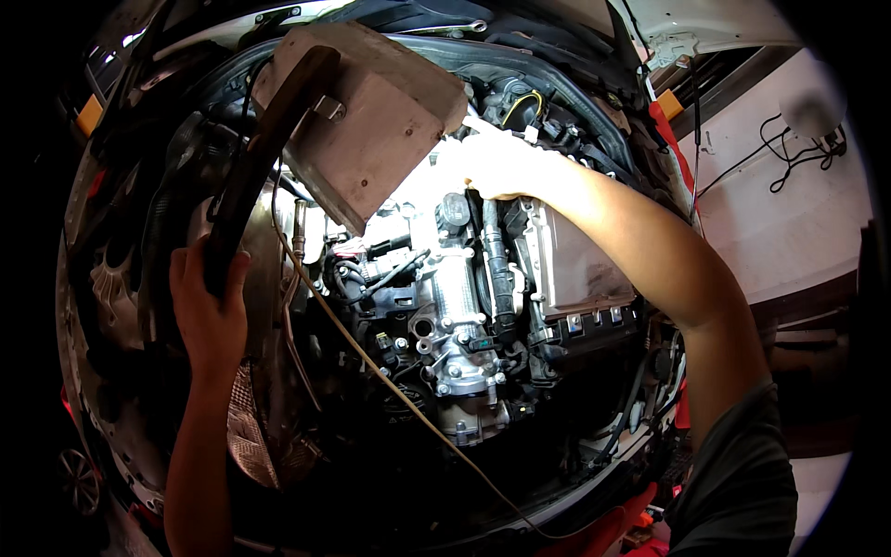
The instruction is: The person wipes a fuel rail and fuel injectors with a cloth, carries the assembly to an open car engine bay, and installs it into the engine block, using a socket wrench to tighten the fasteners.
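1. The left hand [210, 316] is clamped around the dark handle [277, 135] of a lamp [376, 135].
2. The lamp tilts over the engine's [457, 297] far side, left of the right hand [506, 165].
3. Glare hides the right hand's fingers; I cannot tell their state.
4. A cord [380, 374] crosses toward the near right.

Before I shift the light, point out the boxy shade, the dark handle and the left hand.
Boxy shade [371, 139]: head view, middle of its broad flat face.
Dark handle [266, 144]: head view, about midway along its bar.
Left hand [210, 308]: head view, back of the hand.
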### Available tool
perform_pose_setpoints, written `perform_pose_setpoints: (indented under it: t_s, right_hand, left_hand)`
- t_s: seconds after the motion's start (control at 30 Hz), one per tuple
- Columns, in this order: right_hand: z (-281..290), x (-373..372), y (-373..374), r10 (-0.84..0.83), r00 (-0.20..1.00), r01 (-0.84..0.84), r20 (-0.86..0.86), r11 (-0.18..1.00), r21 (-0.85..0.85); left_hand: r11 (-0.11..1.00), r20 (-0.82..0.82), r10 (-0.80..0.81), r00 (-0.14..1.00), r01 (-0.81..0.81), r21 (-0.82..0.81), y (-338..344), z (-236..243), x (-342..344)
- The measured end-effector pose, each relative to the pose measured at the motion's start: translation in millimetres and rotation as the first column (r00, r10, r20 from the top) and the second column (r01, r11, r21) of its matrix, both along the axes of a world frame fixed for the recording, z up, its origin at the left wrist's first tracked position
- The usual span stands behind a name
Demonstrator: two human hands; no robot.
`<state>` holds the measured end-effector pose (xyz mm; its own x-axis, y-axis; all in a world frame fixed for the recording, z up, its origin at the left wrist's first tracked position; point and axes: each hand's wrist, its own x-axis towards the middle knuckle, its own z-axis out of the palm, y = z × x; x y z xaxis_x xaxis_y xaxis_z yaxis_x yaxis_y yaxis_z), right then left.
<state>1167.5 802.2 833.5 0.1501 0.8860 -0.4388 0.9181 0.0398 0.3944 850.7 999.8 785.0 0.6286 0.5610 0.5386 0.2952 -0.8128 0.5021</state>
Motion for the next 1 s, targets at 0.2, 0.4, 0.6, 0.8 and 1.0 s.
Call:
perform_pose_setpoints:
  t_s: [0.2,0.4,0.6,0.8,1.0]
  right_hand:
    - [24,19,-4,-0.046,0.982,0.146,-0.182,0.797,0.586]
    - [-17,6,3,0.052,0.998,-0.056,0.021,0.902,0.428]
    - [-21,-4,-15,-0.16,0.986,0.165,-0.04,0.948,0.274]
    - [-10,15,-8,-0.175,0.985,0.162,-0.005,0.899,0.407]
    - [-14,21,15,-0.195,0.965,0.124,0.176,0.928,0.351]
  left_hand:
    - [1.0,-0.008,-0.012,1.0,0.012,-0.003,-5,3,4]
    - [1.0,-0.016,0.005,1.0,-0.005,0.008,-2,2,2]
    - [0.999,-0.08,-0.003,0.997,0.0,-0.035,-1,-3,2]
    - [1.0,-0.064,-0.011,0.998,0.011,-0.003,0,3,1]
    - [1.0,-0.009,-0.018,1.0,0.018,0.007,-1,-5,5]
